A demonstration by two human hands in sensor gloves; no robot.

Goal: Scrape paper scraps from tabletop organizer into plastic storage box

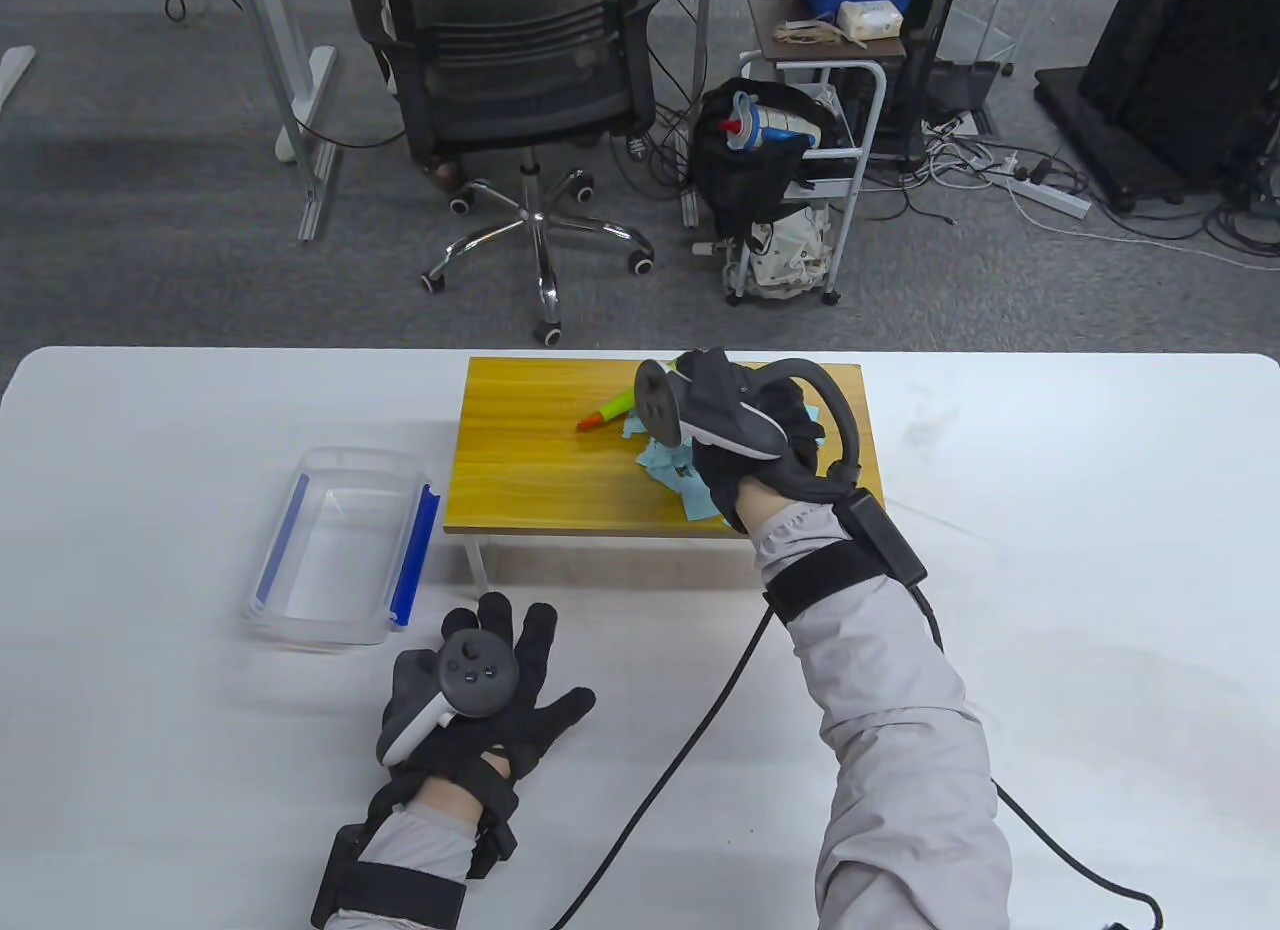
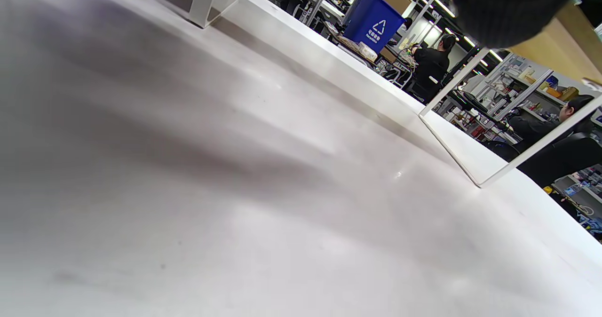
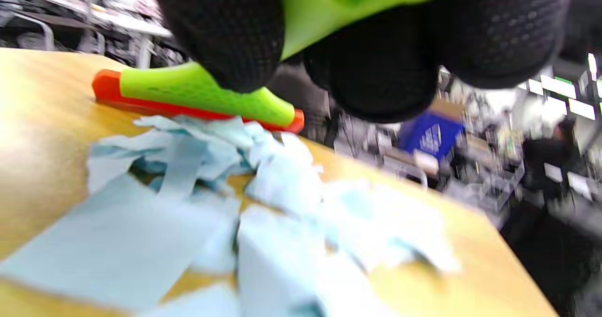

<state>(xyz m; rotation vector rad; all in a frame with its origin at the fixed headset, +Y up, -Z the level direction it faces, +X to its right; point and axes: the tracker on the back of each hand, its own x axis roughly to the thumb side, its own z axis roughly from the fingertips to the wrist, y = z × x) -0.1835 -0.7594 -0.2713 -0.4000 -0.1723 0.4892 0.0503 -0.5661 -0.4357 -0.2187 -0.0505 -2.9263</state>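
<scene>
- The right hand [image 1: 735, 440] sits in the upper middle of the table view, over the wooden tabletop organizer [image 1: 540, 450], and grips a green scraper with an orange edge [image 1: 608, 412].
- In the right wrist view the gloved fingers [image 3: 235, 35] clench around the green handle at the top of the frame; the scraper's [image 3: 197, 98] orange edge rests on the wood at the far side of the scraps.
- The light blue paper scraps [image 1: 680, 470] lie in a loose heap on the organizer, right of its centre and partly under the right hand; in the right wrist view the paper scraps [image 3: 225, 204] fill the lower half of the frame, touching the scraper's edge.
- The organizer stands on thin white legs on the white counter [image 1: 1050, 620], at the counter's far edge in the middle of the frame.
- The clear plastic storage box [image 1: 340, 545] with blue clips on its long sides sits on the counter just left of the organizer, open at the top.
- The left hand [image 1: 480, 690] lies flat and released on the counter at lower left of centre, fingers spread, near the box's lower right corner and holding nothing.
- The left wrist view shows mostly bare counter [image 2: 235, 190], with one white organizer leg [image 2: 470, 133] at right and a dark fingertip [image 2: 508, 6] in the top right corner.
</scene>
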